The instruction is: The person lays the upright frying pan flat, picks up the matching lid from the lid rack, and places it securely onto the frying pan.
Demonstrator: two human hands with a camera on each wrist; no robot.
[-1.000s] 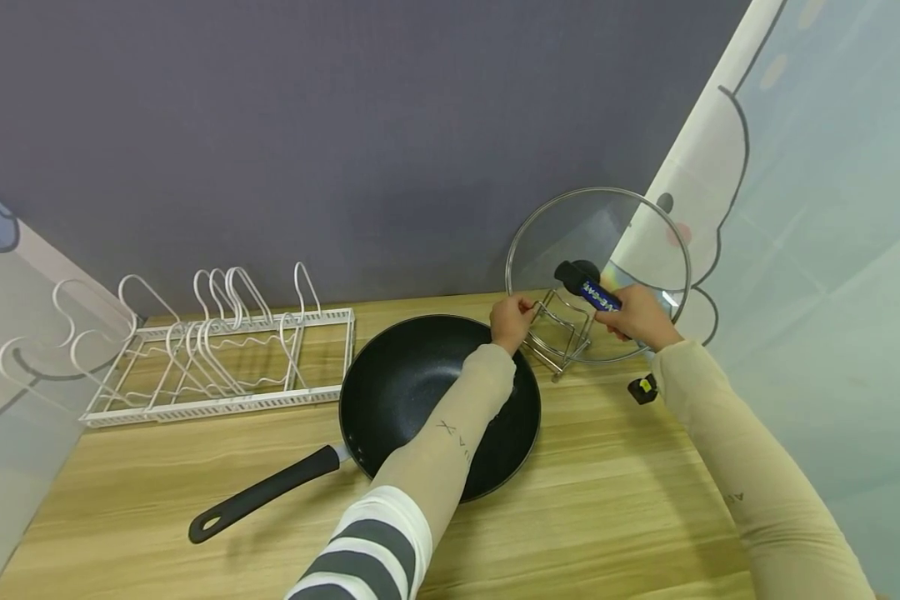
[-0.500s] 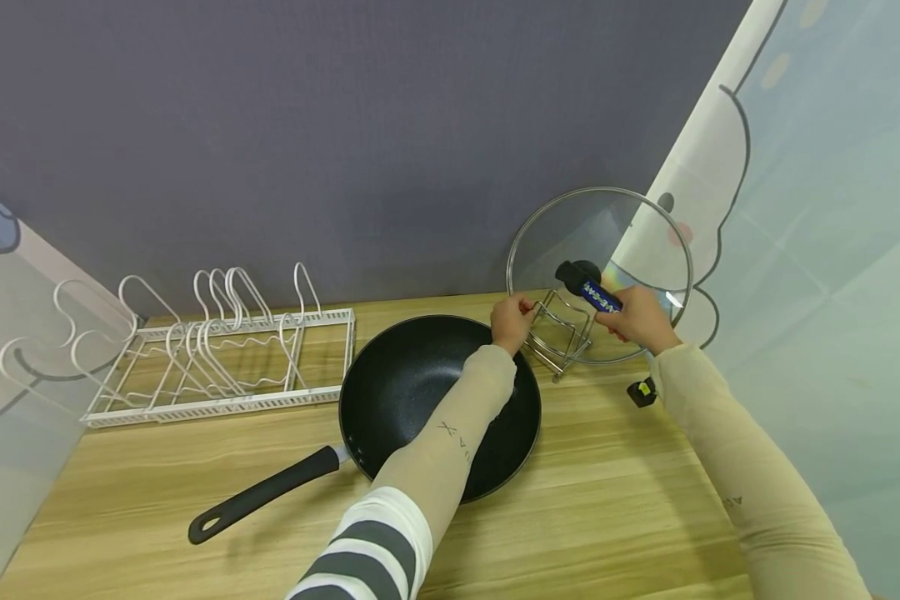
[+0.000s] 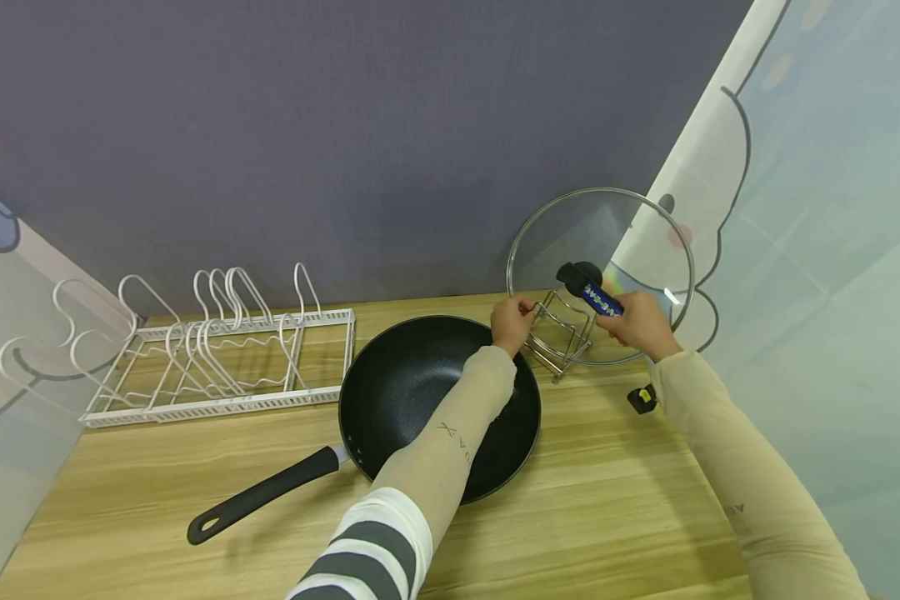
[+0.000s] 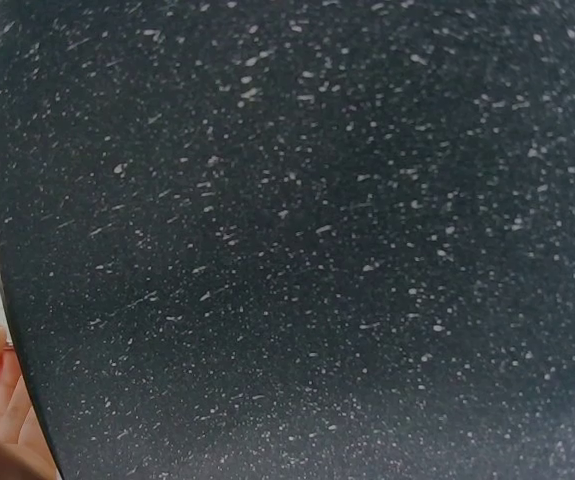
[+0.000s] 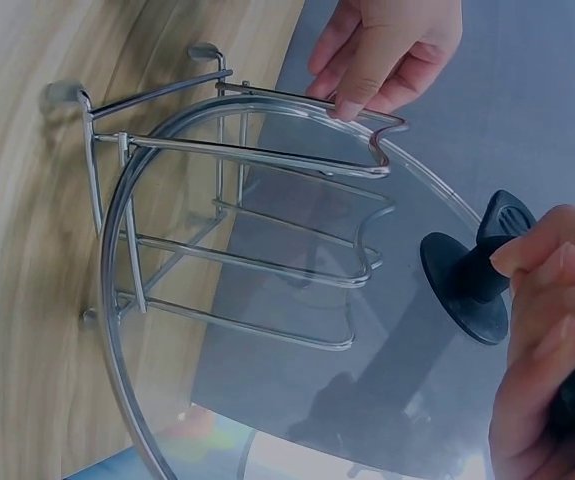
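A large glass lid (image 3: pixel 607 218) with a metal rim stands upright in a small metal wire rack (image 5: pixel 267 156) at the back right. My right hand (image 3: pixel 642 325) grips the lid's black handle (image 5: pixel 464 287), which bears a blue label. With thumb and fingers, my left hand (image 3: pixel 508 323) pinches the rack's near left wire; the right wrist view also shows this left hand (image 5: pixel 392 50). Beneath my left forearm lies a black wok (image 3: pixel 401 392), its inside filling most of the left wrist view. Part of the wok is hidden by that arm.
A white wire dish rack (image 3: pixel 217 404) with several curved dividers stands at the back left. The wok's long handle (image 3: pixel 262 496) points to the front left. Near my right wrist sits a small black object (image 3: pixel 642 398) with a yellow mark. Walls close off the back and sides.
The lid and my right hand have shifted very slightly to the right. My left hand, the wire rack and the wok have kept their places.
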